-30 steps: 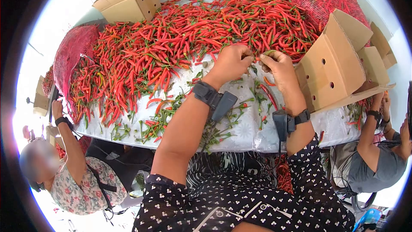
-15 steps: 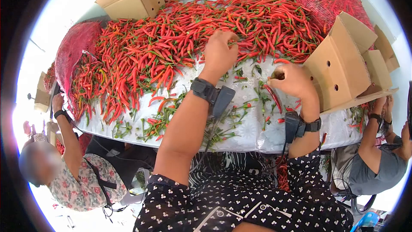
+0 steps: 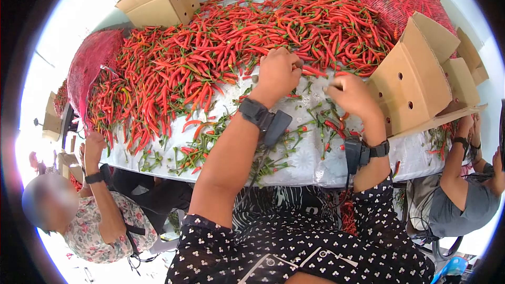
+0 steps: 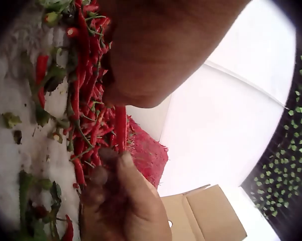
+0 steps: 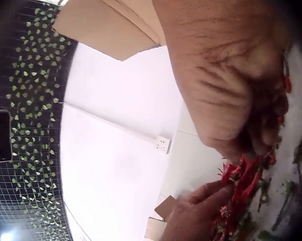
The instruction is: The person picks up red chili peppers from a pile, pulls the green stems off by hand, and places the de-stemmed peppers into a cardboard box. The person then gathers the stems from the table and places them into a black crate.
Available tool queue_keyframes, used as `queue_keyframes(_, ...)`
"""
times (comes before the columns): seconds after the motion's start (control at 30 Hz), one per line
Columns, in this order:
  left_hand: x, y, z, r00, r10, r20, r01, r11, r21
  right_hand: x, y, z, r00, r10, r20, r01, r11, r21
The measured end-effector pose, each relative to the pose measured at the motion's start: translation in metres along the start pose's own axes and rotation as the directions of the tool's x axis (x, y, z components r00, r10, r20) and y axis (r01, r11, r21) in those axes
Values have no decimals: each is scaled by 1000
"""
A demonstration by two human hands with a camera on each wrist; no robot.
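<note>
A red chili points out from the fingers of my left hand, which grips it at the front edge of the chili pile. In the left wrist view the same chili spans the space between my left hand and the fingertips of my right hand. My right hand hovers over the white table cover with its fingers curled; whether it holds something is hidden. Green stems and a few chilies lie below it.
Cardboard boxes stand at the right and back left. Red mesh sacks lie at the left and back right. People sit on both sides. More stems lie near the front edge.
Both hands were together a second ago, then parted, the left reaching to the pile. Now my left hand is slightly nearer me with a chili, and my right hand has shifted slightly left.
</note>
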State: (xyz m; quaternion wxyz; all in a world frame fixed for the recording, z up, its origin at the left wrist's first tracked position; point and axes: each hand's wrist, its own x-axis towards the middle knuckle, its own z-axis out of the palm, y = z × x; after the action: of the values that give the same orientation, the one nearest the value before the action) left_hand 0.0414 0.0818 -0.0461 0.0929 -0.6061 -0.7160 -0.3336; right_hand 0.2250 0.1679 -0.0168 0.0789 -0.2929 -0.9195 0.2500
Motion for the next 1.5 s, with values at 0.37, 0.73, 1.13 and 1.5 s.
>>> queue_keyframes(0.37, 1, 20, -8, 963, -94, 254, 217, 831, -513, 17, 1, 21, 958, 215, -189, 92, 394, 914)
queue_keyframes(0.73, 6, 18, -11, 971, -109, 213, 213, 799, -563, 13, -9, 19, 904, 67, -423, 306, 590, 747)
queue_keyframes(1.13, 3, 12, 3, 975, 160, -155, -165, 986, -19, 20, 12, 16, 909, 359, -213, 275, -131, 952)
queue_keyframes(1.5, 0, 12, 10, 975, 196, 103, -201, 979, 45, 22, 16, 27, 973, 229, -16, 37, -89, 995)
